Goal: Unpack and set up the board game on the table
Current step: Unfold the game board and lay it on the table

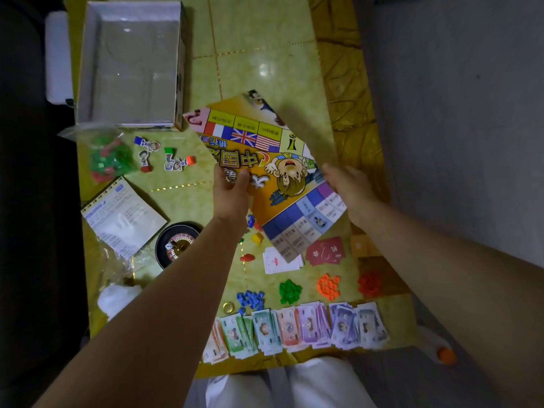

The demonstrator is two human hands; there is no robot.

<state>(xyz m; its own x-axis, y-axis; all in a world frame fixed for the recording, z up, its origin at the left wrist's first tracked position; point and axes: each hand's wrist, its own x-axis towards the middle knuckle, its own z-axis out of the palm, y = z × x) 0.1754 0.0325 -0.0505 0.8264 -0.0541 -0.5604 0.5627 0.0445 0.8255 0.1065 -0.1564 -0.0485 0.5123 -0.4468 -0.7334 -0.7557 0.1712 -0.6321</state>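
Note:
I hold the folded game board (pixel 265 160) tilted above the green table (pixel 259 39). My left hand (pixel 231 187) pinches its left edge with the thumb on the printed face. My right hand (pixel 347 187) grips its right edge. The board shows flags, a cartoon child and purple property squares. Under it lie white cards (pixel 276 263) and red cards (pixel 323 251). Paper money (pixel 297 328) is fanned in stacks along the near edge. Piles of blue (pixel 251 298), green (pixel 290 291), orange (pixel 329 286) and red (pixel 369 284) pieces sit above the money.
The open empty box (pixel 129 63) stands at the far left. A bag of green and red pieces (pixel 107 160), cardboard player figures (pixel 159 157), a rule sheet (pixel 123 219), a roulette wheel (pixel 176 244) and a gold coin (pixel 228 306) lie on the left side.

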